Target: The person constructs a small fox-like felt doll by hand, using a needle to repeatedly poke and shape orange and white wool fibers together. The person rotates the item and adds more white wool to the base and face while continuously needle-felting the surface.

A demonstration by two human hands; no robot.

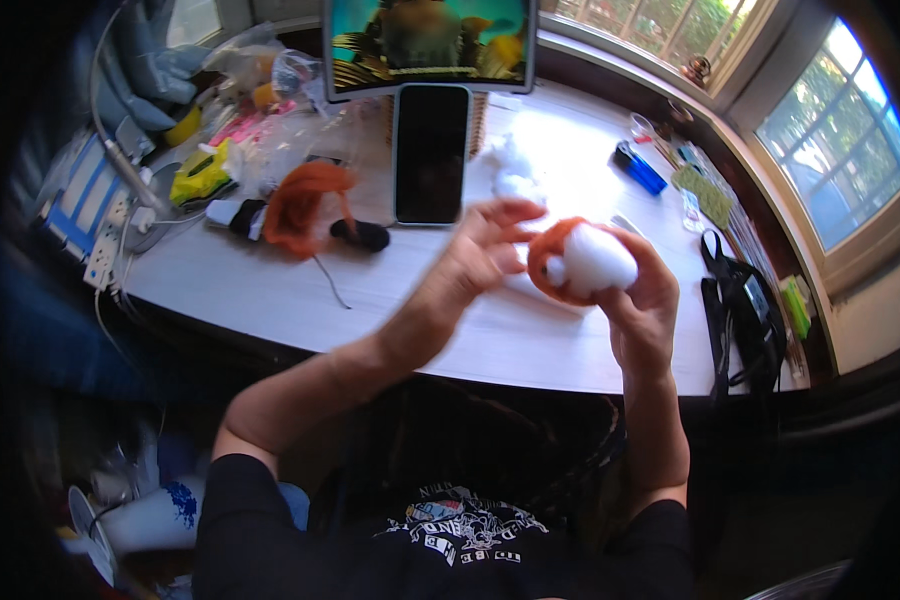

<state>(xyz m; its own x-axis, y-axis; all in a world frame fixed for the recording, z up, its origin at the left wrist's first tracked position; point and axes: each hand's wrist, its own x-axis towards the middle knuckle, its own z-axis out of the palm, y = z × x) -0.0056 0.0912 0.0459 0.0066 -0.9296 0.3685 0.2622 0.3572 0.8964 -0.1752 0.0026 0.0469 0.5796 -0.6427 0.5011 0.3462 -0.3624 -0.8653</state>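
My right hand point(645, 300) holds a rounded ball of orange and white wool fibre point(596, 259) above the table. The orange part faces left, with a small dark spot and a small white tuft on it. Just left of the ball, my left hand point(495, 247) is raised with its fingers apart and slightly blurred; nothing shows in it. Loose orange wool point(300, 210) lies on the table at the left, beside a small black bundle point(360, 235). Behind my hands sits white fluffy fibre point(516, 176), partly washed out by glare.
A phone point(431, 154) stands upright before a tablet screen point(429, 91). Plastic bags point(247, 97) and a yellow packet point(202, 174) crowd the left back. A power strip point(103, 251) is at the left edge. At right are a blue object point(641, 171) and a black strapped bag point(750, 315).
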